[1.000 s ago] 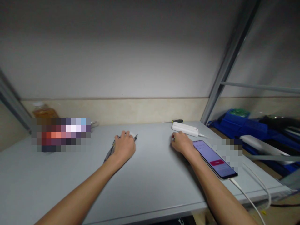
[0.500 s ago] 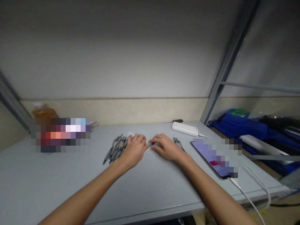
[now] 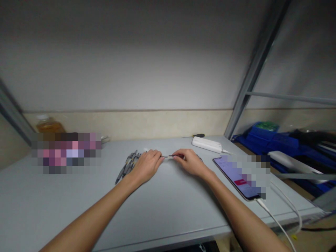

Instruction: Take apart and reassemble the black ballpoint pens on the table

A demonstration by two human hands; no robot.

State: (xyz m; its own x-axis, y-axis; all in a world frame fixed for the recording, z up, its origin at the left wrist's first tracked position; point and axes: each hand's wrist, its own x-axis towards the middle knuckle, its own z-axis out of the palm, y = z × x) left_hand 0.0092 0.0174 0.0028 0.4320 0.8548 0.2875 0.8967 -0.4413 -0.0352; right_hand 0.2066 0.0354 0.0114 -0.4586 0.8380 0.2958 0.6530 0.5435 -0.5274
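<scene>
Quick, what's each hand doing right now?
Left hand: closed, pinching one end of a thin pen part.
Right hand: closed, pinching the other end.

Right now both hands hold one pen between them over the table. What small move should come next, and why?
Probably pull the hands slowly apart along the pen's axis. The left hand and right hand each pinch one end of a thin pen, which seems to show a narrow light section between them. The pile of pens lies beside the left hand on the table.

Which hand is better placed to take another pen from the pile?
Left, likely. The left hand lies right beside the pen pile; the right hand sits farther off, pinching the pen between both hands.
</scene>
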